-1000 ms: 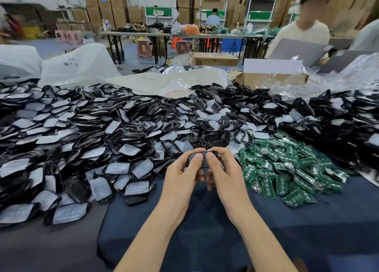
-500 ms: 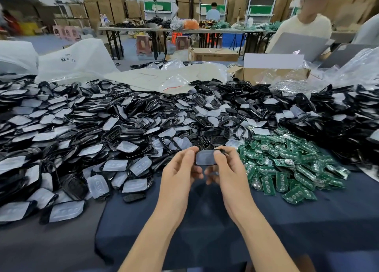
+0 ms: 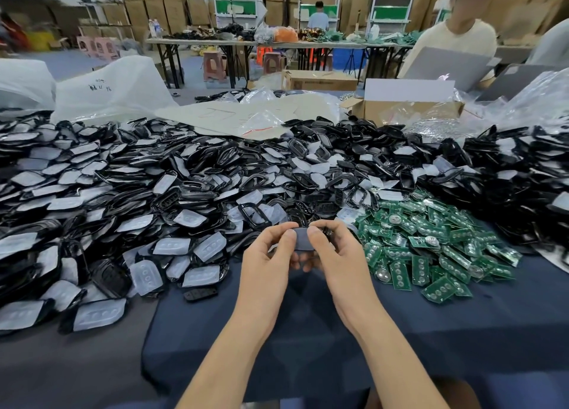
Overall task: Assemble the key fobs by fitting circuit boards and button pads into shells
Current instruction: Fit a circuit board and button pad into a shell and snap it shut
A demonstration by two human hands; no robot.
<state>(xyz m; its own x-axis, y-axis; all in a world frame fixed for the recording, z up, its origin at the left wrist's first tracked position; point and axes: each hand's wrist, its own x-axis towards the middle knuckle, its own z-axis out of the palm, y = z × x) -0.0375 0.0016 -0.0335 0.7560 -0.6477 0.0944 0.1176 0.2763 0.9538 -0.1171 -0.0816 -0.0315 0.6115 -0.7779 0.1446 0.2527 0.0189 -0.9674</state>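
Since a second ago the key fob (image 3: 303, 239) has turned from edge-on to show its flat grey face upward, and the thumbs have closed in over it. It is held in the air just above the near edge of the piles, at the middle of the bench (image 3: 308, 331). The left hand (image 3: 268, 263) grips its left end and the right hand (image 3: 341, 254) its right end. The fingers (image 3: 288, 239) of both hands are curled round it, thumbs on top and the rest beneath.

Just right of the hands lies a heap of green circuit boards (image 3: 431, 245) on the dark blue cloth. To the left and behind spreads a broad pile of black shells (image 3: 215, 174) mixed with pale translucent button pads (image 3: 172, 245). One small black piece (image 3: 200, 294) lies apart on the cloth, near the left forearm.

Beyond the piles are white plastic bags (image 3: 107, 91) and an open cardboard box (image 3: 406, 109). A person in a cream shirt (image 3: 462, 42) sits at the far right.
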